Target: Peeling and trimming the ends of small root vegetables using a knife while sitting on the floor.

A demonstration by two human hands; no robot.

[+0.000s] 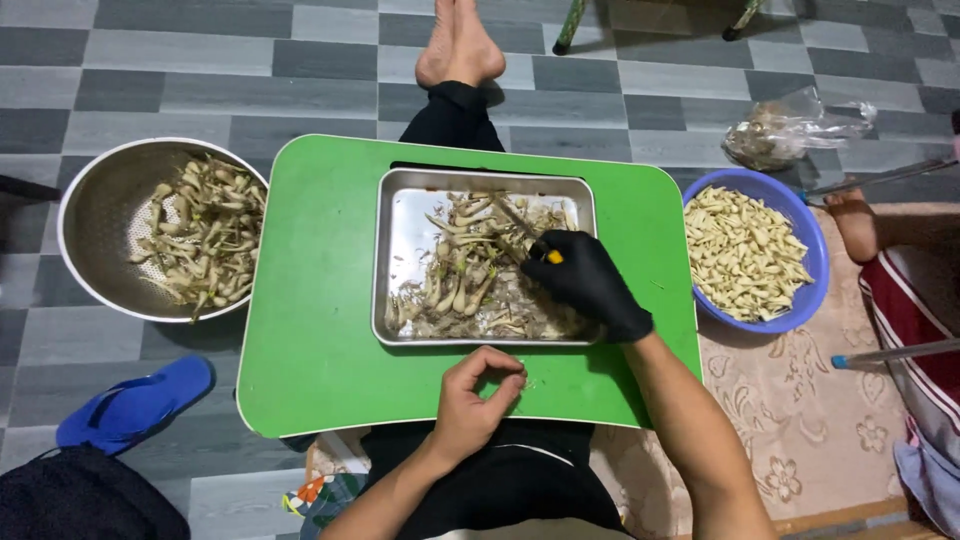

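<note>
In the head view, a green lap surface [300, 300] carries a shallow steel tray [400, 215] at its middle, the landmark here. Left of the tray, off the surface on the grey tiled floor, sits a metal colander [100, 210] of uncleaned roots, with a blue sandal [135, 405] below it. Right of the tray a blue bowl [810, 250] holds pale trimmed pieces, and beyond that lies a clear plastic bag [790, 125]. Another person's foot [855, 220] shows at the right edge, largely cut off. Beyond the tray the wearer's own bare feet [458, 45] rest on the floor. The right hand [590, 280], in a black glove, is clenched on a small knife [530, 235] over the tray's right half; its blade is hard to make out among the scraps. The bare left hand [475, 400], near the tray's front edge, pinches something too small to identify. The roots [455, 275] in the tray are slender, beige and tangled with peelings.
</note>
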